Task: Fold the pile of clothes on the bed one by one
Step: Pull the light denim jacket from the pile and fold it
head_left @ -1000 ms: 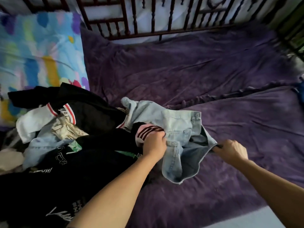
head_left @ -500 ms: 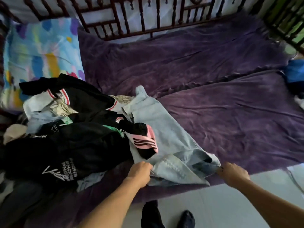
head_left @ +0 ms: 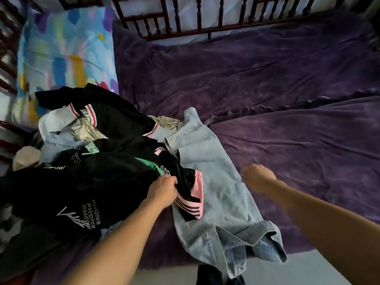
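1. Step in hand: separating one item from the heap, by my reading. The jeans (head_left: 216, 192), light denim, lie lengthwise on the bed (head_left: 287, 79). They sit just right of the pile of clothes (head_left: 92, 182), with the far leg end touching it. The waistband end is draped over the near edge.
2. Obstruction: a black-and-pink garment (head_left: 193, 194) with a striped panel lies across the left side of the jeans.
3. My left hand (head_left: 163, 189): fingers curled round a fold of the black-and-pink garment, at the pile's right edge.
4. My right hand (head_left: 257, 176): loosely fisted at the right edge of the jeans. It is blurred, so I cannot tell whether it pinches denim or nothing.
5. Next move, as I judge it: lift the striped garment back onto the pile so the jeans are uncovered. Then draw the jeans onto the bare purple cover at right and flatten them for folding. I need a hold on that one garment only, or its neighbours may drag along.
6. Holders: no basket, box or drawer in view. The bed carries everything.
7. Placement: the pile at near left, the jeans in the middle, a multicoloured pillow (head_left: 65, 52) at far left beside the wooden rail (head_left: 185, 21).
8. Pile contents: mostly black items, one with white lettering. There is also a white piece with red-edged trim, a pale blue piece and a beige one. Nothing looks folded.
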A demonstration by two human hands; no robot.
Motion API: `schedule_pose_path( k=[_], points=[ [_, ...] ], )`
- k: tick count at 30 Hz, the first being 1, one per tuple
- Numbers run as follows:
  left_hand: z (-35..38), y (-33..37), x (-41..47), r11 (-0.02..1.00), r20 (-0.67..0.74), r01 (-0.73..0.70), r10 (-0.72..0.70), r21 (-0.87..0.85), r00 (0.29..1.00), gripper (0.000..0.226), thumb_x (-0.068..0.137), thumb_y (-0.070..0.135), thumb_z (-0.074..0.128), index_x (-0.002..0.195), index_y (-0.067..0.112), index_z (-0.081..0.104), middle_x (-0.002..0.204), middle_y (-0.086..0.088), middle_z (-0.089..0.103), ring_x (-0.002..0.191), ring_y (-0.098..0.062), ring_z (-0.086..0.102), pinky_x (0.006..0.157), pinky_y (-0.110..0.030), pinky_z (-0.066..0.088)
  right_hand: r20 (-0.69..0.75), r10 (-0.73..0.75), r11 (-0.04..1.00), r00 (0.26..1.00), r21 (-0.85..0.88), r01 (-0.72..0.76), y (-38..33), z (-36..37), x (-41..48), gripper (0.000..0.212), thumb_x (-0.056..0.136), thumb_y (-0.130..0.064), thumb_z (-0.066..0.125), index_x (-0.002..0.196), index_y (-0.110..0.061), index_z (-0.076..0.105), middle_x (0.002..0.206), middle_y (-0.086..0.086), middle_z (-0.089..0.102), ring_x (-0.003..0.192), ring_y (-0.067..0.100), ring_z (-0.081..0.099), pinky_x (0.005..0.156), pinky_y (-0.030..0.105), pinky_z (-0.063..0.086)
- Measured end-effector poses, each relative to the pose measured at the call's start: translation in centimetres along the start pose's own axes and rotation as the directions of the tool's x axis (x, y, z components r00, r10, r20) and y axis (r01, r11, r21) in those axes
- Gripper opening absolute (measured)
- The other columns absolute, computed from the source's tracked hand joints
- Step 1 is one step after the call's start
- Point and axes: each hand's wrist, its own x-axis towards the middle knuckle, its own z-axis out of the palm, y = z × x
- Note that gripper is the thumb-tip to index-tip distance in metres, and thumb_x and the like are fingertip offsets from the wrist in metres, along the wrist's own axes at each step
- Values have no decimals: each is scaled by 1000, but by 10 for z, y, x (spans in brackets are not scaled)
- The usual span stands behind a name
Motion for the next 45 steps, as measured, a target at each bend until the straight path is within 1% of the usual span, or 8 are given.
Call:
schedule_pose_path(
  k=[12, 15, 20, 28, 31, 35, 40, 45],
  points=[
    [-12, -78, 80, 991, -156, 61, -78, -116, 985, 29, 95, 15, 43, 115, 20, 62, 109, 4, 58, 94, -18, 60, 77, -32, 49, 1, -440, 823, 898, -400, 403, -206, 3, 200, 68, 85, -8, 60, 145, -27, 33, 156, 6, 22, 145, 26, 16, 106, 47, 34],
    [-13, -77, 92, 996, -160, 53, -64, -68, 985, 27, 93, 17, 45, 113, 21, 64, 107, 4, 60, 93, -18, 61, 74, -31, 47, -13, -443, 860, 896, -289, 421, -170, 2, 203, 21, 94, -25, 48, 109, -23, 62, 126, 7, 57, 112, 32, 55, 88, 40, 47],
    [-21, -46, 135, 991, -57, 45, -52, -128, 997, 26, 93, 19, 48, 114, 18, 62, 113, -3, 61, 104, -27, 59, 76, -32, 44, -221, -275, 959, 936, -127, 252, -53, -14, 146, 36, 88, -42, 43, 89, -11, 61, 97, 14, 68, 87, 40, 64, 65, 39, 44],
    [17, 50, 216, 855, 244, 216, -109, -472, 964, 88, 85, 39, 67, 151, 9, 17, 155, -12, 26, 141, -29, 29, 109, -35, 29, 27, 16, 979, 1000, 204, -21, 91, 48, 71, 49, 75, -43, 36, 85, -14, 73, 84, 7, 72, 80, 28, 68, 66, 33, 47],
    [46, 73, 228, 805, 267, 256, -126, -536, 955, 43, 81, 18, 66, 122, 6, 57, 124, -13, 59, 117, -32, 55, 90, -36, 47, 124, 311, 779, 942, 535, -327, 113, 66, 92, 33, 75, -35, 63, 98, -11, 69, 82, 2, 65, 72, 17, 58, 66, 35, 48],
    [58, 92, 215, 859, 127, 122, -67, -498, 990, 7, 80, 5, 54, 74, 0, 54, 67, -6, 52, 65, -26, 51, 53, -31, 35, 142, 403, 416, 904, 851, -319, 122, 79, 141, 112, 40, -45, 95, 135, -19, 43, 117, -7, 60, 101, 17, 63, 88, 44, 55],
    [9, 103, 182, 844, -94, 8, -69, -536, 993, 26, 82, -2, 45, 61, 12, 38, 59, 1, 39, 58, -17, 37, 51, -27, 28, 360, 232, 113, 904, 913, -393, 79, 51, 149, 23, 75, -14, 80, 92, -14, 64, 89, 9, 66, 75, 24, 60, 74, 33, 48],
    [-62, 103, 139, 822, -245, -23, -143, -569, 959, 27, 83, 30, 59, 74, 6, 49, 63, 2, 46, 60, -15, 42, 58, -32, 32, 215, 207, 52, 954, 972, -231, 60, -27, 117, 7, 83, -7, 67, 88, -12, 65, 80, 10, 63, 67, 24, 58, 67, 35, 50]
  ],
)
